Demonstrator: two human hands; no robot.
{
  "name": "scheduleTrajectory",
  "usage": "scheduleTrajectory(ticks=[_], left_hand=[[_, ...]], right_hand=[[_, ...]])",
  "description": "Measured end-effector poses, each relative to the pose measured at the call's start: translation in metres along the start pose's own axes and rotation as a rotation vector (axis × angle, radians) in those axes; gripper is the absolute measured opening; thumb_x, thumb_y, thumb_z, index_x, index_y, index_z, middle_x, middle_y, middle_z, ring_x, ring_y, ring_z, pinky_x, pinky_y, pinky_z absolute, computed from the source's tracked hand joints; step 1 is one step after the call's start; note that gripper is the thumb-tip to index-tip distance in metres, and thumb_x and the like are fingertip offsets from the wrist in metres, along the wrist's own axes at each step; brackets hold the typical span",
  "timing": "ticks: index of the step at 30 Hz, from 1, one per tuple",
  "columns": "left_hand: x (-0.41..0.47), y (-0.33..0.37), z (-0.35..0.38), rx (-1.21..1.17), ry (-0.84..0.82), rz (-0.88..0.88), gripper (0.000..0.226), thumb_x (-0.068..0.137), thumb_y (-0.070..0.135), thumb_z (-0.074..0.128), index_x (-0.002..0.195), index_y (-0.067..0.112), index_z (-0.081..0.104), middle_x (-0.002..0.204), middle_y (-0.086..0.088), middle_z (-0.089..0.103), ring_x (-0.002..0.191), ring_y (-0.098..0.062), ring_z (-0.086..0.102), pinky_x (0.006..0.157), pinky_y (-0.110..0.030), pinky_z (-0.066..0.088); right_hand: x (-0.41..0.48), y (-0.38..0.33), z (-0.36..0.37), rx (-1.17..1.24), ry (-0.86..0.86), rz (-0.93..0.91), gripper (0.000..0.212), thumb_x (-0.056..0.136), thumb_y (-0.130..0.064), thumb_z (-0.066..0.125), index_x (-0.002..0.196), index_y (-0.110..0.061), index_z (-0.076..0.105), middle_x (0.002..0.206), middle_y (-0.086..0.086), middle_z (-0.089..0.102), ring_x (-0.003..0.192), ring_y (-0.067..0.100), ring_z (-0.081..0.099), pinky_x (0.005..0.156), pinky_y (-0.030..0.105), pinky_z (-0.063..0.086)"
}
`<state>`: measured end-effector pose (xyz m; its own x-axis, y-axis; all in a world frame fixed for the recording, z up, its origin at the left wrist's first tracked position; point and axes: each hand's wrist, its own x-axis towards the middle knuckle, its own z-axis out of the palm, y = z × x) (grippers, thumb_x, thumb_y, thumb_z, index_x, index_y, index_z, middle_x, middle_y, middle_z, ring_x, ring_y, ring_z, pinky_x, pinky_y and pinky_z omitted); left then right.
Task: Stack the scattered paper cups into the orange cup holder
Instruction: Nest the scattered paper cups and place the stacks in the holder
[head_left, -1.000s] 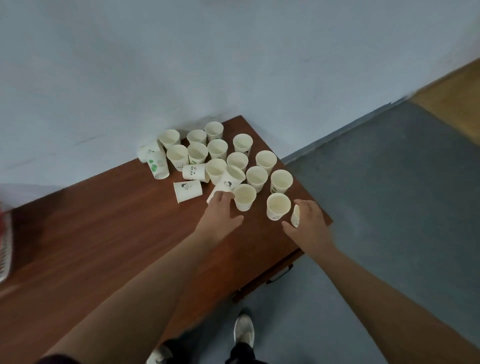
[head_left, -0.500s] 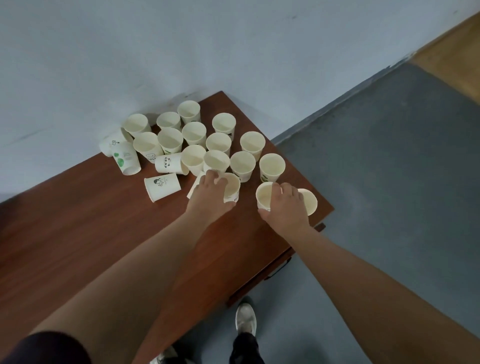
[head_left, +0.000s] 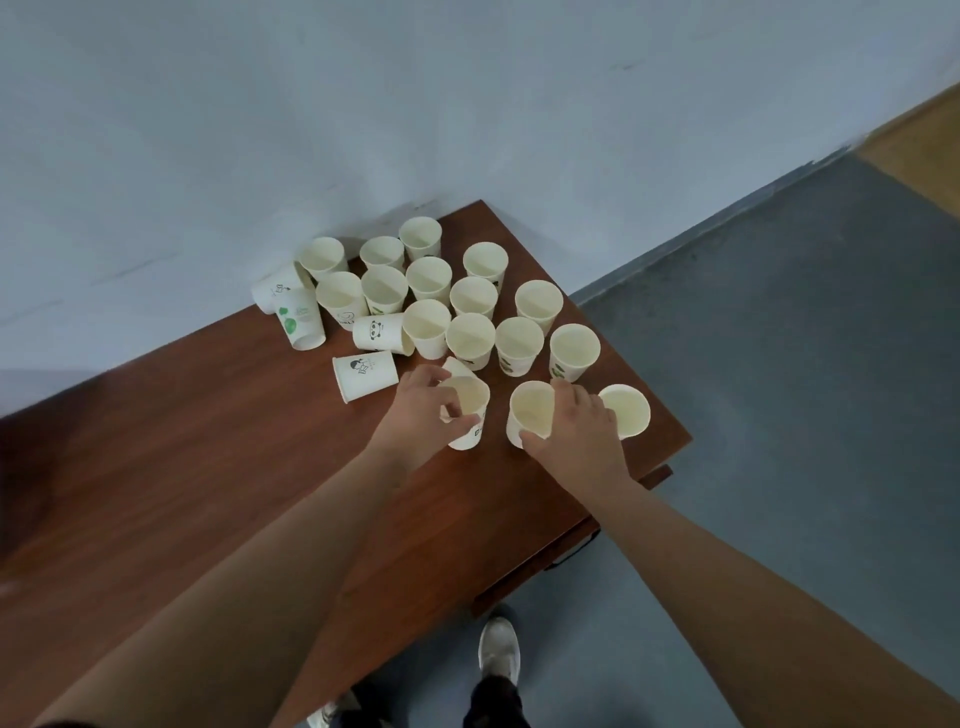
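Observation:
Several cream paper cups stand or lie on the brown wooden table (head_left: 218, 467) near its far right corner. My left hand (head_left: 415, 415) grips one upright cup (head_left: 470, 402) by its rim, with another cup tipped just behind it. My right hand (head_left: 576, 431) holds a second upright cup (head_left: 532, 410) between thumb and fingers. A third cup (head_left: 626, 410) sits against the back of my right hand, close to the table's edge. Some cups lie on their sides, such as one with a panda print (head_left: 376, 332). The orange cup holder is not in view.
A pale wall runs behind the table. The table's right edge drops to grey floor (head_left: 779, 364), where my shoes (head_left: 498, 652) show below. A drawer handle (head_left: 571, 553) sticks out under the table's front edge.
My right hand slid left from the table's edge and closed on an upright cup. My left hand closed on the cup in front of it. The camera view shifted.

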<state>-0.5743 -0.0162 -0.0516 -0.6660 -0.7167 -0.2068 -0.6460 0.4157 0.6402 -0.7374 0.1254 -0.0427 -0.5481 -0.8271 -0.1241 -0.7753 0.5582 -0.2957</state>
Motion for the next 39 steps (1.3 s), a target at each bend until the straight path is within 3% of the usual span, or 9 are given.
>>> scheduleTrajectory(ticks=[2,4,7,11,18,24,28,34,39], left_hand=[[-0.011,-0.002,-0.019,-0.083,0.058,-0.009,0.019,0.08,0.035,0.081,0.082,0.028,0.063,0.126,0.007,0.047,0.124,-0.013,0.041,0.106,-0.033,0.039],[-0.022,-0.006,-0.043,-0.12,0.119,-0.009,0.034,0.077,0.036,0.082,0.101,0.033,0.058,0.126,0.007,0.046,0.122,-0.012,0.041,0.106,-0.034,0.04],[-0.045,-0.012,-0.087,-0.113,0.192,-0.051,0.061,0.078,0.041,0.081,0.128,0.029,0.048,0.133,0.008,0.041,0.125,-0.01,0.039,0.103,-0.029,0.037],[-0.098,-0.037,-0.144,-0.137,0.372,-0.147,0.077,0.079,0.04,0.081,0.143,0.023,0.042,0.136,0.008,0.035,0.122,-0.003,0.036,0.101,-0.02,0.03],[-0.234,-0.125,-0.227,-0.131,0.691,-0.423,0.074,0.077,0.038,0.083,0.141,0.021,0.049,0.131,0.003,0.035,0.121,-0.008,0.039,0.103,-0.021,0.03],[-0.343,-0.216,-0.28,-0.168,0.847,-0.652,0.077,0.076,0.037,0.083,0.141,0.02,0.046,0.139,-0.001,0.033,0.128,-0.019,0.041,0.102,-0.026,0.033],[-0.384,-0.273,-0.312,-0.197,0.878,-0.7,0.077,0.078,0.036,0.081,0.144,0.023,0.043,0.144,-0.002,0.032,0.13,-0.021,0.042,0.104,-0.035,0.039],[-0.385,-0.355,-0.346,-0.225,0.87,-0.695,0.078,0.08,0.037,0.079,0.147,0.021,0.041,0.145,-0.002,0.036,0.128,-0.021,0.045,0.099,-0.029,0.037],[-0.359,-0.403,-0.351,-0.255,0.793,-0.653,0.08,0.081,0.032,0.08,0.147,0.014,0.04,0.146,-0.002,0.037,0.13,-0.021,0.046,0.104,-0.031,0.037]], right_hand=[[-0.004,-0.014,-0.009,0.064,-0.032,-0.014,0.077,0.083,-0.049,0.07,0.142,-0.014,0.036,0.134,0.008,0.053,0.121,0.028,0.052,0.101,0.043,0.042],[-0.006,-0.034,-0.02,0.15,-0.07,-0.045,0.079,0.084,-0.046,0.071,0.145,-0.016,0.032,0.137,0.007,0.05,0.124,0.028,0.051,0.102,0.041,0.043],[-0.006,-0.076,-0.037,0.217,-0.115,-0.103,0.082,0.084,-0.042,0.073,0.147,-0.018,0.027,0.141,0.007,0.045,0.128,0.027,0.05,0.102,0.04,0.045],[-0.006,-0.15,-0.049,0.244,-0.101,-0.253,0.085,0.08,-0.042,0.075,0.147,-0.015,0.03,0.138,0.008,0.046,0.124,0.029,0.052,0.097,0.039,0.047],[-0.035,-0.303,-0.036,0.288,-0.181,-0.53,0.082,0.08,-0.041,0.075,0.146,-0.013,0.036,0.138,0.006,0.042,0.126,0.026,0.048,0.097,0.035,0.043],[-0.086,-0.434,0.0,0.313,-0.259,-0.704,0.079,0.074,-0.04,0.08,0.139,-0.015,0.043,0.127,0.003,0.046,0.118,0.025,0.052,0.094,0.035,0.046],[-0.115,-0.508,0.031,0.308,-0.286,-0.779,0.079,0.075,-0.04,0.08,0.14,-0.015,0.042,0.13,0.003,0.044,0.118,0.023,0.051,0.095,0.034,0.045],[-0.128,-0.591,0.075,0.318,-0.291,-0.773,0.075,0.077,-0.037,0.082,0.138,-0.021,0.042,0.131,-0.001,0.043,0.115,0.016,0.052,0.086,0.022,0.045],[-0.119,-0.623,0.108,0.313,-0.284,-0.711,0.077,0.078,-0.036,0.083,0.14,-0.021,0.041,0.133,-0.001,0.043,0.117,0.015,0.051,0.087,0.023,0.047]])
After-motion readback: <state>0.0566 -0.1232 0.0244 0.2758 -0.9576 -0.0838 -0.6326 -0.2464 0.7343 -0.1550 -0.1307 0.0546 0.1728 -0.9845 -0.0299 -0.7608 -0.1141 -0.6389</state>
